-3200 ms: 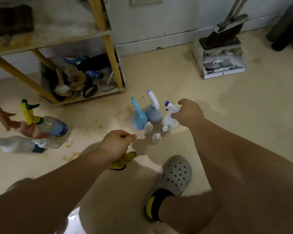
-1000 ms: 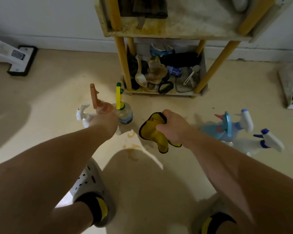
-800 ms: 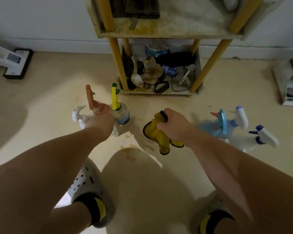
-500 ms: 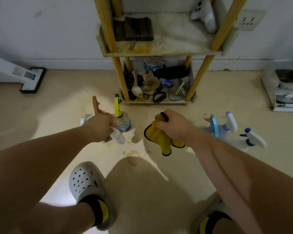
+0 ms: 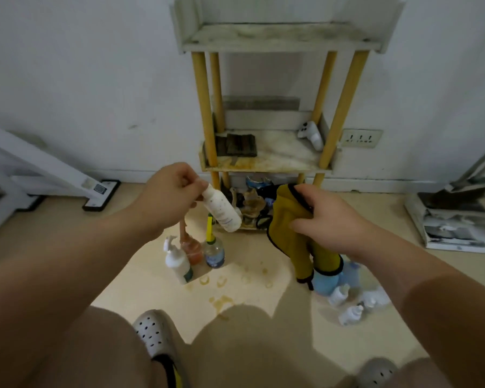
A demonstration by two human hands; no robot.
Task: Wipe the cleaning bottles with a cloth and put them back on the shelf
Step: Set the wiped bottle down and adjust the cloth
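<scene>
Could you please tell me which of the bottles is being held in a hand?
The small white bottle, pinched at its top end by the left hand and tilted in the air; the others sit on the floor or the shelf.

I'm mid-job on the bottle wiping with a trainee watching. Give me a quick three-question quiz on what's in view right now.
1. True or false: the right hand grips the yellow cloth.
2. The left hand holds: A a brush; B a small white bottle; C nothing.
3. How many bottles stand together on the floor below the left hand?
Key: 1 true. 2 B. 3 three: white pump bottle, orange sprayer, yellow-nozzled sprayer.
</scene>
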